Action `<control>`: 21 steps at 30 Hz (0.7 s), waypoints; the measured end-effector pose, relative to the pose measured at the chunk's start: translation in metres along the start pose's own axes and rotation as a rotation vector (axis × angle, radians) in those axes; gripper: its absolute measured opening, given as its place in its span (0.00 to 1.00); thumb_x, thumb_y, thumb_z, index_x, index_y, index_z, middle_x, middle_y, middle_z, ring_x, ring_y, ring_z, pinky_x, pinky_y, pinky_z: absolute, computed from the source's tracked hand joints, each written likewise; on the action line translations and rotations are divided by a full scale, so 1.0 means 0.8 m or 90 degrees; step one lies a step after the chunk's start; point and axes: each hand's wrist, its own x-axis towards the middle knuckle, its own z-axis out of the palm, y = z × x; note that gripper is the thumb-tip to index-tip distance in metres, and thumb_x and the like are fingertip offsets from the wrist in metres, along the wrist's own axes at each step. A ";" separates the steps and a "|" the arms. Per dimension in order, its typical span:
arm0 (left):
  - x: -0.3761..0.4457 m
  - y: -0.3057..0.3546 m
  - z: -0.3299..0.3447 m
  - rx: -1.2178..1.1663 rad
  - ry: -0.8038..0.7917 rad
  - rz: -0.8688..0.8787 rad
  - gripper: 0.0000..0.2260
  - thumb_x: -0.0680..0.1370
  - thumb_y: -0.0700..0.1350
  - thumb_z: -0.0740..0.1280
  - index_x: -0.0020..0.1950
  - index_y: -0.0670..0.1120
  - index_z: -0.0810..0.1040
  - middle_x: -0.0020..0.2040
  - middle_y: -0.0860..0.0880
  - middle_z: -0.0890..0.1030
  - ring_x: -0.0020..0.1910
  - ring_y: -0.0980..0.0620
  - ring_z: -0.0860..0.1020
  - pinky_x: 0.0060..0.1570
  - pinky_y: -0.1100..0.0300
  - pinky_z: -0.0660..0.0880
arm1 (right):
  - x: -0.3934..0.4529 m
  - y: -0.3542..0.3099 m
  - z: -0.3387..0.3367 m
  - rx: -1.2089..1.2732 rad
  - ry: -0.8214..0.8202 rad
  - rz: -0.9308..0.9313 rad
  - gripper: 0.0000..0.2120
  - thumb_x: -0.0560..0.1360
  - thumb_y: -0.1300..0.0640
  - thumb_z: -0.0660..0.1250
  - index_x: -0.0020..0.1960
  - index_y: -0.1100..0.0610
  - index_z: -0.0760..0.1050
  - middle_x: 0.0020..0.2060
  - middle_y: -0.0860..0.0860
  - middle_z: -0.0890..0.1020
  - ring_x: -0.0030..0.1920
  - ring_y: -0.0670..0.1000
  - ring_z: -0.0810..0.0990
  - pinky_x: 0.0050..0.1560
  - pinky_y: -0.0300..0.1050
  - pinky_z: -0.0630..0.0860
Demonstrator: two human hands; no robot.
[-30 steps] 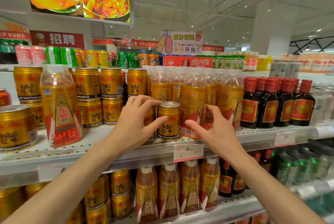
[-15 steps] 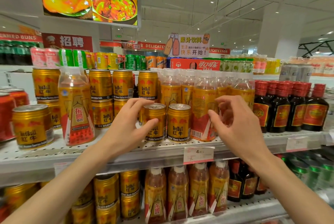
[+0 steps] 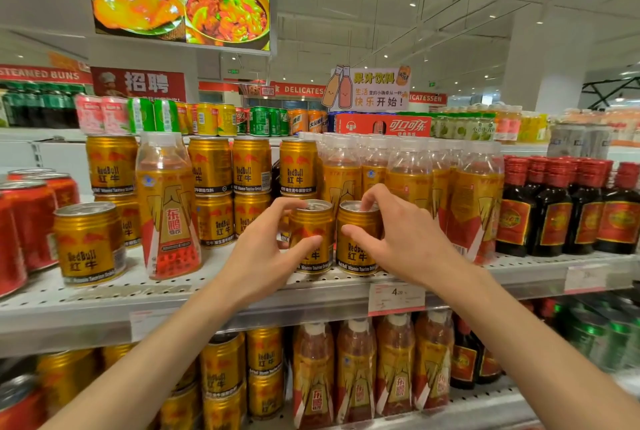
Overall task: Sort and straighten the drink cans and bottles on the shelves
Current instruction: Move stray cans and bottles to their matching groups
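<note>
Two gold Red Bull cans stand side by side at the front of the white shelf (image 3: 104, 305). My left hand (image 3: 263, 253) grips the left can (image 3: 311, 239), thumb on its front and fingers behind its rim. My right hand (image 3: 398, 235) grips the right can (image 3: 356, 246), thumb on its side and fingertips on its lid. Stacked gold cans (image 3: 213, 187) fill the shelf behind. A lone gold can (image 3: 90, 242) and one orange bottle (image 3: 168, 204) stand apart to the left.
Rows of orange bottles (image 3: 412, 183) stand right of the cans, then dark bottles with red caps (image 3: 554, 207). Red cans (image 3: 24, 221) sit at the far left. A price tag (image 3: 396, 298) hangs on the shelf edge. Cans and bottles fill the lower shelf (image 3: 485, 409).
My right hand let go of an orange bottle and came down onto the right can. A second gold can now stands at the front, held by my left hand.
</note>
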 end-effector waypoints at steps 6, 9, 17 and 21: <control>-0.015 -0.012 -0.035 0.085 0.060 -0.007 0.21 0.75 0.57 0.71 0.65 0.57 0.70 0.58 0.62 0.77 0.55 0.64 0.77 0.50 0.70 0.74 | 0.000 -0.003 0.000 -0.006 -0.009 0.009 0.15 0.78 0.39 0.66 0.55 0.46 0.64 0.43 0.42 0.75 0.39 0.44 0.77 0.48 0.51 0.81; -0.022 -0.025 -0.055 0.170 0.088 -0.014 0.22 0.75 0.58 0.71 0.66 0.56 0.70 0.58 0.58 0.79 0.53 0.60 0.78 0.47 0.71 0.70 | 0.001 -0.005 0.001 -0.008 -0.003 0.016 0.15 0.78 0.40 0.66 0.55 0.46 0.64 0.43 0.42 0.75 0.40 0.45 0.77 0.49 0.51 0.80; -0.027 -0.032 -0.073 0.308 0.090 0.000 0.27 0.76 0.61 0.68 0.71 0.51 0.70 0.66 0.52 0.77 0.57 0.53 0.79 0.56 0.57 0.76 | 0.004 -0.011 0.006 -0.010 0.000 0.035 0.17 0.76 0.40 0.68 0.54 0.46 0.64 0.47 0.45 0.77 0.43 0.49 0.79 0.50 0.51 0.78; -0.026 -0.032 -0.081 0.373 0.086 -0.003 0.28 0.75 0.64 0.67 0.70 0.52 0.72 0.69 0.53 0.73 0.51 0.52 0.80 0.52 0.59 0.73 | 0.008 -0.016 0.009 0.063 0.034 0.040 0.17 0.74 0.40 0.71 0.52 0.46 0.66 0.49 0.44 0.77 0.45 0.49 0.77 0.48 0.50 0.76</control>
